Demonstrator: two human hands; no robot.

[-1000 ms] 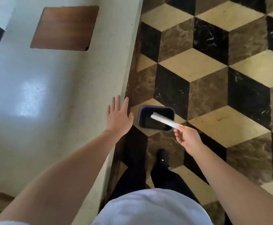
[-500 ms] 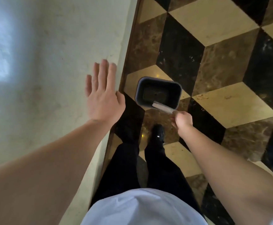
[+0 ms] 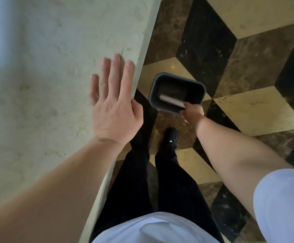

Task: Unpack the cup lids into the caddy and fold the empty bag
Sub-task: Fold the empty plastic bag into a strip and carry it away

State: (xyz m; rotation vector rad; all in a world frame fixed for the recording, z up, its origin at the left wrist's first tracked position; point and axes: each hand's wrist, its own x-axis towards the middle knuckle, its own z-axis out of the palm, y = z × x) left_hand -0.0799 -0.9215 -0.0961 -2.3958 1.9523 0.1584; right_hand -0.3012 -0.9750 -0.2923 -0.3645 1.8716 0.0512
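A dark grey rectangular bin (image 3: 198, 88) stands on the patterned floor just right of the counter. My right hand (image 3: 192, 111) reaches down to its near rim and pinches a flat, folded white bag (image 3: 170, 100), most of which hangs inside the bin's opening. My left hand (image 3: 113, 102) rests flat on the pale stone counter (image 3: 46, 85) at its right edge, fingers straight and thumb hooked over the edge. No cup lids or caddy show in this view.
The floor (image 3: 256, 111) is a cube pattern of black, brown and cream marble tiles. My legs in dark trousers and a black shoe (image 3: 171, 137) stand between the counter edge and the bin.
My right hand has dropped lower and carried the folded bag from above the bin into its opening. My head has leaned closer, and my left hand has stayed flat on the counter edge.
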